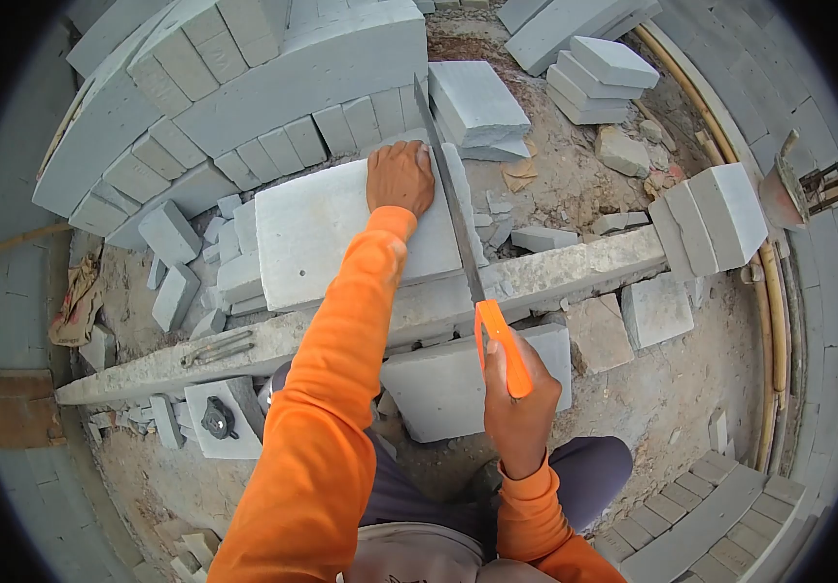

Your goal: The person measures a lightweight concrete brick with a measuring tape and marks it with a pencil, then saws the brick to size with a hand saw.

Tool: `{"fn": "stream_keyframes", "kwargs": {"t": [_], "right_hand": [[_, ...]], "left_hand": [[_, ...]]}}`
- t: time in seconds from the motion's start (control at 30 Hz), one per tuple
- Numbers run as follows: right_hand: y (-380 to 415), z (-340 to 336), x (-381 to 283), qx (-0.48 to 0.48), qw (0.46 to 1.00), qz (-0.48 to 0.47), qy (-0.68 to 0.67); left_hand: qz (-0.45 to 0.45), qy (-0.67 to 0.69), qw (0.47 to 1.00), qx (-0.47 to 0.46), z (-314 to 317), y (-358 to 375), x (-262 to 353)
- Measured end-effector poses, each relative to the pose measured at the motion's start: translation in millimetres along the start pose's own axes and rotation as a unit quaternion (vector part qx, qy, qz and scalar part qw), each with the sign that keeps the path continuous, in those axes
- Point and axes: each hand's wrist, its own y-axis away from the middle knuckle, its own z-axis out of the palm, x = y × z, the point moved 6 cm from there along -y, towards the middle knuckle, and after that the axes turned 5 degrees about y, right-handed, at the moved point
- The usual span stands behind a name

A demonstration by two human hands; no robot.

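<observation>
Left hand (401, 177) flat, open, steadying grey block (341, 233) on beam (575, 267); right hand (516, 403) closed around orange handle of saw (458, 219). Block probably light, stiff, crumbly at edges; best held by broad faces.

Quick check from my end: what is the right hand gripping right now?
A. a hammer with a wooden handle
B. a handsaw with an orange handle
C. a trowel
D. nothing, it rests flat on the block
B: the right hand closes around the orange handle of the handsaw, whose blade runs along the edge of the grey block, which the left hand presses down on.
</observation>
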Motion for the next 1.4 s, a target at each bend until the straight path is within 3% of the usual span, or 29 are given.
{"fn": "stream_keyframes", "kwargs": {"t": [0.07, 0.2, 0.3, 0.33, 0.4, 0.47, 0.57, 0.73, 0.87, 0.93, 0.97, 1.03, 1.13, 1.23, 1.33, 1.4], "right_hand": [[7.7, -8.7, 5.7, 0.004, 0.999, 0.000, 0.033], [119.8, -45.4, 40.6, 0.031, 0.991, -0.013, 0.128], [142.3, -57.2, 40.0, 0.013, 0.990, 0.019, 0.142], [114.1, -45.7, 34.4, 0.041, 0.992, -0.035, 0.116], [41.6, -15.5, 18.8, 0.040, 0.996, -0.009, 0.076], [-27.5, 8.3, -1.8, -0.022, 1.000, 0.012, 0.009], [-1.9, 2.6, 2.4, -0.001, 0.999, 0.006, 0.038], [131.8, -55.0, 39.4, 0.014, 0.987, -0.010, 0.159], [46.5, -15.2, 28.5, 0.044, 0.997, -0.008, 0.060], [-23.8, 6.7, 1.2, -0.032, 0.999, 0.029, 0.000], [-21.8, 5.6, 2.1, -0.016, 1.000, 0.015, 0.003], [3.2, 0.0, 11.2, 0.014, 1.000, -0.001, 0.020], [109.6, -46.4, 41.1, 0.041, 0.992, -0.021, 0.120], [149.7, -62.1, 42.6, 0.019, 0.989, 0.024, 0.143], [52.7, -17.9, 21.9, 0.039, 0.996, -0.022, 0.081], [-27.3, 4.5, 2.9, -0.070, 0.996, 0.055, 0.010]], "left_hand": [[-0.021, -0.014, 1.000, -0.009, 0.3, -2.0, 0.3], [-0.032, -0.033, 0.998, -0.041, 6.1, -5.9, 0.3], [-0.031, -0.013, 0.999, -0.015, 3.8, -5.4, 0.5], [-0.030, -0.010, 0.999, -0.016, 3.8, -6.7, 0.8], [-0.030, -0.006, 0.999, -0.022, 1.4, -3.5, 0.3], [-0.042, -0.012, 0.999, -0.025, 0.4, -10.8, -5.6], [-0.047, -0.011, 0.998, -0.026, 6.3, -3.9, -5.9], [-0.030, -0.009, 1.000, -0.003, 5.7, -8.0, -1.1], [-0.027, -0.012, 1.000, -0.003, 6.4, -2.9, -2.8], [-0.028, -0.021, 0.999, 0.003, 3.8, -7.2, -0.7], [-0.031, -0.027, 0.999, 0.002, 3.8, -9.2, -2.2], [-0.041, -0.031, 0.999, -0.009, 6.5, -6.6, -2.1], [-0.053, -0.033, 0.998, -0.020, 7.7, -6.9, -3.8], [-0.048, -0.029, 0.998, -0.023, 9.3, -4.2, 0.1], [-0.032, -0.020, 0.999, 0.010, 4.9, -1.8, -0.2], [-0.040, -0.018, 0.999, 0.007, 0.7, -3.3, -0.2]]}}
